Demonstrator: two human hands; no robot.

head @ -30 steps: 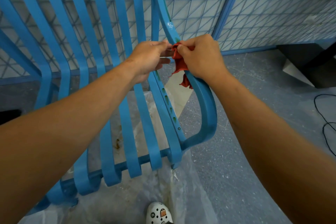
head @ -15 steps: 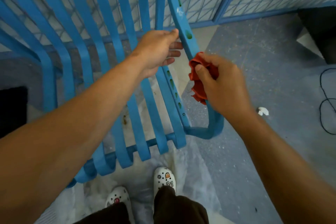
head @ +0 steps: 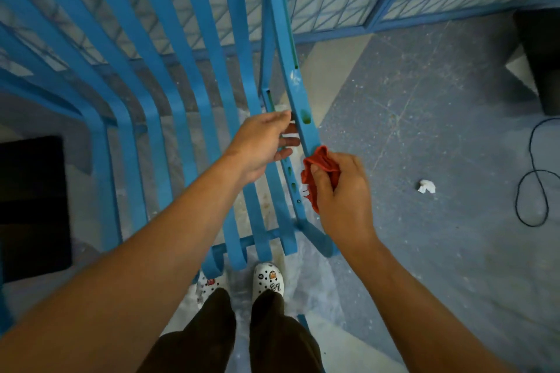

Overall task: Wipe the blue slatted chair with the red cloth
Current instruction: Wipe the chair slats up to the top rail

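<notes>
The right hand (head: 342, 191) pinches a small, crumpled red cloth (head: 319, 172), pressing it to the outer side rail of the blue slatted metal chair (head: 306, 127). The left hand (head: 263, 142), just beside it, curls its fingers round the same rail. The cloth looks soft, light and easily bunched, best held in a wad. The chair seems rigid and smooth; its rail offers a firm grip. The only legible writing is "27" on a white clog (head: 269, 280) below the hands.
</notes>
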